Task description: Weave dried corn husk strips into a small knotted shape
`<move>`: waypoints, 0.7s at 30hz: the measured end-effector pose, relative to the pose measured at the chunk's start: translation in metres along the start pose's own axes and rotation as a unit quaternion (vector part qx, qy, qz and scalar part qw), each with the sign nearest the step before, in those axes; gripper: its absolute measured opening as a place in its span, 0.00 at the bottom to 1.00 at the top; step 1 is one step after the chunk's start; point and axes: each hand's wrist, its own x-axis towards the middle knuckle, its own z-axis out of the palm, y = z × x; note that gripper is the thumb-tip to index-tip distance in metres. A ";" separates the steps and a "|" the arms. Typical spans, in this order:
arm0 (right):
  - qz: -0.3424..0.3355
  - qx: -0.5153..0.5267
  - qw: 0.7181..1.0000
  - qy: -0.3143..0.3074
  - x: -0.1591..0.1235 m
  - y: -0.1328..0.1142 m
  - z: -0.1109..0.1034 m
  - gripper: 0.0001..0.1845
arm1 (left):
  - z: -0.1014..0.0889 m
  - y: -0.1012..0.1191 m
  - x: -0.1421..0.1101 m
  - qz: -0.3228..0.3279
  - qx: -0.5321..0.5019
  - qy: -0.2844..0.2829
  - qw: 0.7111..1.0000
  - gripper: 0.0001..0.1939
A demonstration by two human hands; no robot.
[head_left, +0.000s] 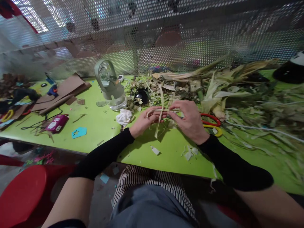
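Note:
Pale corn husk strips (161,109) cross each other between my two hands above the green table. My left hand (147,119) is closed on them, with one strip curling over its fingers. From the other side, my right hand (186,118) pinches the husk strips between thumb and fingertips. One longer strip stands upright at the crossing and hangs down below it. Partly under my right hand lie scissors with red and yellow handles (215,120). Small husk scraps (155,150) rest on the table just below my hands.
A clear bottle with a green handle (111,91) stands behind crumpled tissue (124,117). Piled corn husks (220,90) cover the back and right. Leftward are a purple box (57,123), blue paper (79,132) and cardboard (65,90). A red stool (23,193) stands lower left.

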 end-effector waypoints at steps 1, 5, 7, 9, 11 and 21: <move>-0.029 -0.033 0.999 -0.004 0.000 0.000 0.000 0.07 | 0.002 0.000 0.000 -0.013 -0.018 0.016 1.000 0.20; -0.148 -0.145 0.978 -0.017 -0.002 -0.007 -0.002 0.06 | 0.009 0.000 -0.002 -0.042 -0.069 0.074 0.994 0.16; -0.197 -0.185 0.963 0.001 -0.003 -0.014 -0.002 0.04 | 0.011 -0.001 -0.001 -0.043 -0.087 0.090 0.991 0.16; -0.226 -0.212 0.951 0.017 -0.003 -0.019 -0.002 0.02 | 0.013 -0.002 -0.001 -0.047 -0.104 0.099 0.988 0.15; -0.242 -0.228 0.943 0.022 -0.004 -0.023 0.000 0.05 | 0.016 -0.002 -0.002 -0.052 -0.120 0.100 0.986 0.12; -0.211 -0.191 0.958 -0.038 -0.011 -0.025 0.006 0.14 | 0.016 0.000 -0.004 -0.109 -0.181 0.106 0.972 0.09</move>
